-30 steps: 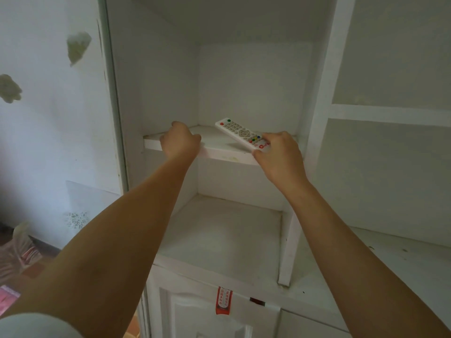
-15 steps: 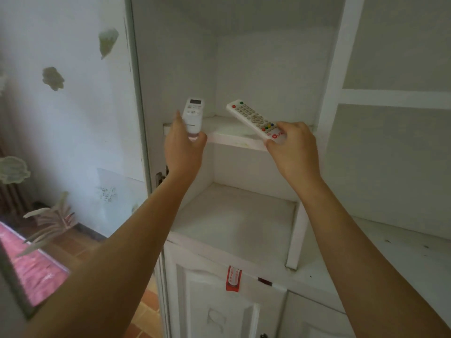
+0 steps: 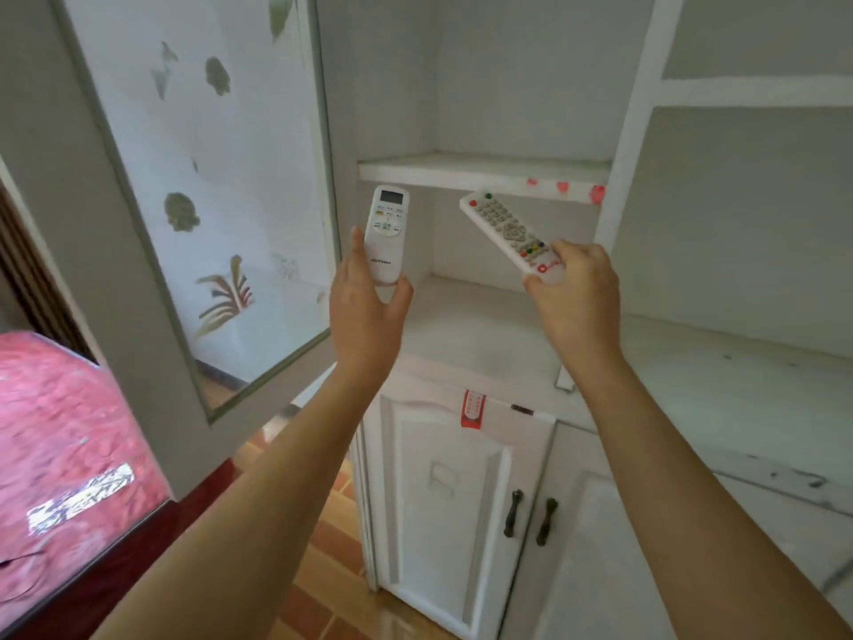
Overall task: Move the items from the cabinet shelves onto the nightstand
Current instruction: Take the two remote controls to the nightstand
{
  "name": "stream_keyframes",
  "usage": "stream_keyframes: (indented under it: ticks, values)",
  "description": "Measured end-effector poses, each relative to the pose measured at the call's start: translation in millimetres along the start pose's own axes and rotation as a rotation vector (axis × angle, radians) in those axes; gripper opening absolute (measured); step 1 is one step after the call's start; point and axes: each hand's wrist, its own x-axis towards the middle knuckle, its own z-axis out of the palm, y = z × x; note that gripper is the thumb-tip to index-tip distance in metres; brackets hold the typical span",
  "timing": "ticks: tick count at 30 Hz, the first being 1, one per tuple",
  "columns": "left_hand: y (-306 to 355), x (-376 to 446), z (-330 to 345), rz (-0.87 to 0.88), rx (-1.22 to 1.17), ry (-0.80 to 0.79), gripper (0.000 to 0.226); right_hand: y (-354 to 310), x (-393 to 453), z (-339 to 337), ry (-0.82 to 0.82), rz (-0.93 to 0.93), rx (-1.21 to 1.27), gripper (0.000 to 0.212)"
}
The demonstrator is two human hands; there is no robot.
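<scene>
While held clear of the shelves: both remotes, in front of the open cabinet [image 3: 646,131].
Left fingers [image 3: 356,251]: curled round the lower end of the AC remote [image 3: 387,235], thumb on its right edge.
Left hand [image 3: 367,311]: raised, palm towards the cabinet.
AC remote: white, upright, small grey display on top, coloured buttons below; dark lettering low on the body, too blurred to read.
Right fingers [image 3: 582,257]: clamped on the near end of the TV remote [image 3: 510,233].
Right hand [image 3: 577,297]: back towards the camera.
TV remote: white, slim, tilted up-left; red and green buttons at the far end, grey keypad, row of coloured keys, red marking near the grip, unreadable.
Upper shelf [image 3: 484,170]: just behind both remotes, red smears on its front edge.
Lower doors [image 3: 443,501]: white, dark handles, red sticker at the top, print illegible.
</scene>
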Motion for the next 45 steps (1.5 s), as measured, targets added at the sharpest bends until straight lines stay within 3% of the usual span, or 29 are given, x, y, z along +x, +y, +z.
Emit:
stream_keyframes:
  ticks: [12,24,34,45]
  values:
    - [-15,-127,-44,-0.147,0.046,-0.088,0.066,28,-117,-21,-0.152,0.130,-0.002,0.052]
    - [13,-233,-49,-0.315,0.011,-0.111,0.066,75,-177,-64,-0.344,0.097,0.040,0.053]
    - [22,-309,-115,-0.433,0.165,0.126,0.064,62,-236,-58,-0.609,-0.066,0.143,0.050]
    - [29,-400,-262,-0.565,0.367,0.470,0.065,-34,-347,-36,-0.880,-0.332,0.373,0.046]
